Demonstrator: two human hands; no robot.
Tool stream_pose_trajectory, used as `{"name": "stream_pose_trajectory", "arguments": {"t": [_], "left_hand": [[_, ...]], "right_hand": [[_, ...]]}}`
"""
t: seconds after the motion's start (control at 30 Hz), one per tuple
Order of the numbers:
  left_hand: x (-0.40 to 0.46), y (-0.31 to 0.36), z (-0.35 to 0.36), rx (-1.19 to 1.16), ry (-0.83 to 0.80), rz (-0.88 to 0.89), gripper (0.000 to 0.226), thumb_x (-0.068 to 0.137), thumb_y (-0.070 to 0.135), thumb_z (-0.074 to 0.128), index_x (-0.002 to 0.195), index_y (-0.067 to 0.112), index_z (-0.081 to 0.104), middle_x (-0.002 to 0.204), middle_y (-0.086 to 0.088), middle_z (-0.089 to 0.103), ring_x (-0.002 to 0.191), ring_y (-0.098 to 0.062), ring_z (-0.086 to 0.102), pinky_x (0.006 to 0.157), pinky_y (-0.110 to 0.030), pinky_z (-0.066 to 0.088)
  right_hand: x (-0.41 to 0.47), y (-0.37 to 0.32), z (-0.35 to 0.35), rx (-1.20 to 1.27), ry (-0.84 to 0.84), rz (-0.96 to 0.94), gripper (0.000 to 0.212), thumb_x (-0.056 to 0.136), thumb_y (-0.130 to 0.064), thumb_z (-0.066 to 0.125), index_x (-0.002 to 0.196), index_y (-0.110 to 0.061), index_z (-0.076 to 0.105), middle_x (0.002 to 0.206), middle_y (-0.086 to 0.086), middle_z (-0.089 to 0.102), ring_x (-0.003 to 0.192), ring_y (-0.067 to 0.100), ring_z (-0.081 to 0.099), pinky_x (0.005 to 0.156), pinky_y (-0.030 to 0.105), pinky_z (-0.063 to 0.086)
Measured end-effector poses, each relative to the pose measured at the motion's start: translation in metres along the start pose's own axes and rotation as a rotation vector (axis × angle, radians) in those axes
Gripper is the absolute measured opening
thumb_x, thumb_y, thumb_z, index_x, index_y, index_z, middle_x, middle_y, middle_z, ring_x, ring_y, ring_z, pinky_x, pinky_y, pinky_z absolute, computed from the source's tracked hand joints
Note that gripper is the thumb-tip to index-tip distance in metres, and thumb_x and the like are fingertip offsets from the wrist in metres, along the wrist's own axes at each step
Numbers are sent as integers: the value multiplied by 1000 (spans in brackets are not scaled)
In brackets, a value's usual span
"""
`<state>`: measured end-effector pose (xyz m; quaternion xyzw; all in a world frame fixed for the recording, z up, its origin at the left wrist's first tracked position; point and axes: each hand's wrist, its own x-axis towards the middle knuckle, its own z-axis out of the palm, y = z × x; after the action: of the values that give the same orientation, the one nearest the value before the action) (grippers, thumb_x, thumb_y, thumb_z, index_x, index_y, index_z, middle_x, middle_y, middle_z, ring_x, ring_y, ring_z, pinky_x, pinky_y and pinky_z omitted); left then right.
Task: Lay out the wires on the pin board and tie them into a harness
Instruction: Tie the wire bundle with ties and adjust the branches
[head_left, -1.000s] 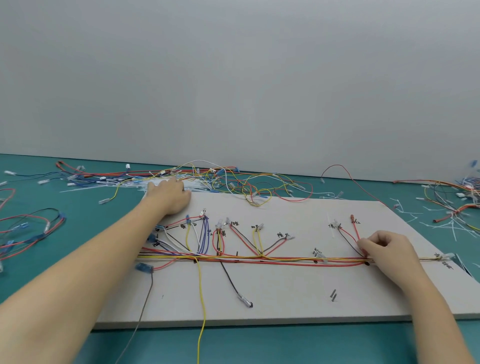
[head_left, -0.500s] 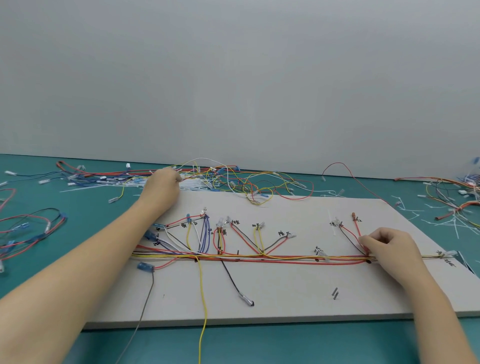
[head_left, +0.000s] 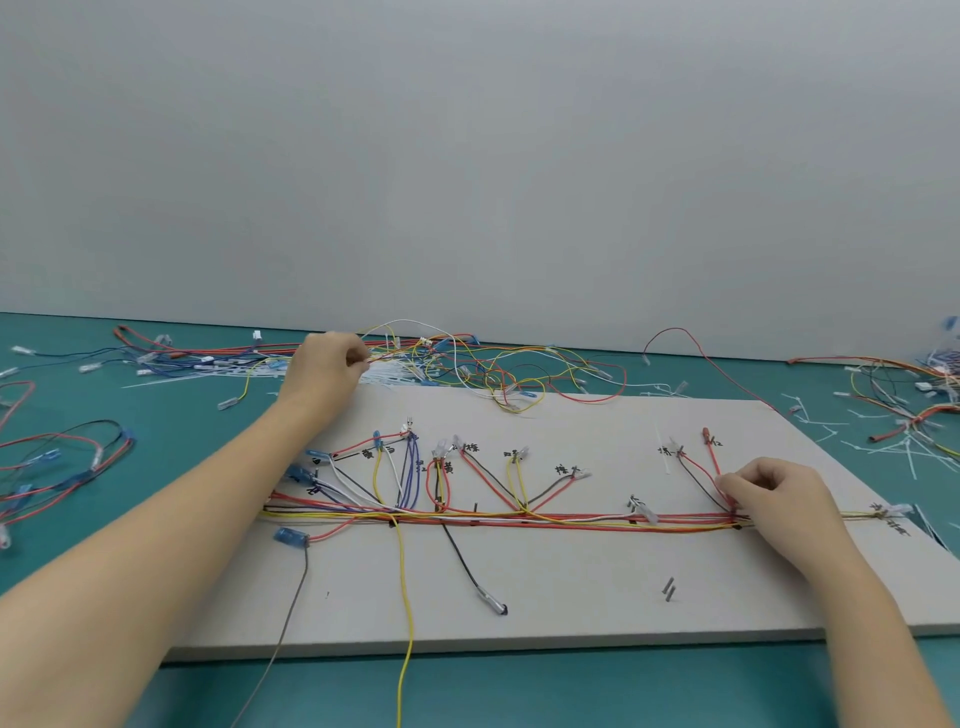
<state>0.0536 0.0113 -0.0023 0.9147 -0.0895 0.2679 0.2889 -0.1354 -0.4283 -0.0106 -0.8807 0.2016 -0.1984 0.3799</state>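
Wires (head_left: 519, 517) run left-right | right hand (head_left: 769, 486) pinches them | left hand (head_left: 324, 366) grips ties (head_left: 395, 373)

Plain grey wall (head_left: 478, 156) behind; teal tabletop (head_left: 171, 426); even light.

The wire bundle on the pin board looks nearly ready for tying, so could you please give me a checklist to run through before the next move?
1. Right hand holds the wire bundle down at the red branch: ok.
2. Left hand has reached the pile of white cable ties behind the pin board: ok.
3. A single tie is pinched, not a loose wire: cannot tell, the fingertips hide it.
4. Trunk wires run together along the board: ok.
5. Yellow wire hangs off the front edge, away from the trunk: not ok.
6. Black wire with a metal end strays toward the front: not ok.
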Motion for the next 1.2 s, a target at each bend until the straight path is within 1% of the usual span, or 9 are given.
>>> {"name": "stream_pose_trajectory", "arguments": {"t": [0.17,0.37,0.43,0.5,0.6,0.7,0.87,1.0,1.2], "left_hand": [[-4,-4,0,-91,34,-16,4,81,7,73,82,9,76,82,-7,74,74,-22,64,76,-36,53],[-3,10,-10,-358,235,-150,10,83,12,75,90,5,75,83,-9,73,70,-14,64,70,-24,53],[-1,22,-22,-496,361,-193,12,83,15,75,92,8,74,81,-8,72,66,-6,62,65,-15,52],[-4,33,-34,-609,430,-206,13,81,17,76,92,10,74,80,-5,72,67,-6,64,66,-15,53],[-22,52,-47,-752,324,-191,10,78,16,80,87,15,75,75,2,73,65,-7,67,64,-17,54],[-50,73,-51,-837,174,-178,9,76,14,81,78,19,75,64,7,72,59,-6,65,60,-17,53],[-84,114,-48,-936,67,-145,10,75,9,80,71,12,72,61,2,69,55,-7,59,54,-17,49],[-96,133,-46,-976,-73,-111,11,75,6,80,72,12,72,63,0,70,58,-10,64,55,-19,50],[-103,134,-51,-979,-73,-68,15,73,4,81,70,16,73,64,1,71,57,-7,64,54,-15,48]], "right_hand": [[1,-2,-2,6,3,5,21,82,-13,68,61,-9,65,63,5,63,63,19,51,57,28,37],[-2,-4,0,6,12,15,19,83,-12,67,65,-8,64,65,6,63,63,19,52,58,28,38],[-5,-10,0,37,95,-7,17,84,-13,65,67,-10,65,69,3,64,67,17,55,58,26,39],[-8,-19,1,142,231,-48,12,85,-15,66,73,-12,66,76,1,67,71,13,58,60,23,40],[-17,-40,10,289,307,-122,7,85,-15,68,79,-11,69,78,-2,69,67,2,59,61,14,44],[-32,-72,26,414,171,-225,6,84,-9,71,79,-9,72,71,-7,69,60,-5,58,60,6,43],[-71,-135,56,576,-248,-351,6,81,-6,74,79,-11,76,73,-1,71,63,6,57,56,22,50],[-92,-170,81,595,-498,-382,10,80,-8,76,87,-15,76,66,-7,68,52,3,52,48,19,43],[-90,-178,96,731,-507,-285,4,82,-3,72,83,-1,76,64,8,64,55,12,55,42,23,41]]}}
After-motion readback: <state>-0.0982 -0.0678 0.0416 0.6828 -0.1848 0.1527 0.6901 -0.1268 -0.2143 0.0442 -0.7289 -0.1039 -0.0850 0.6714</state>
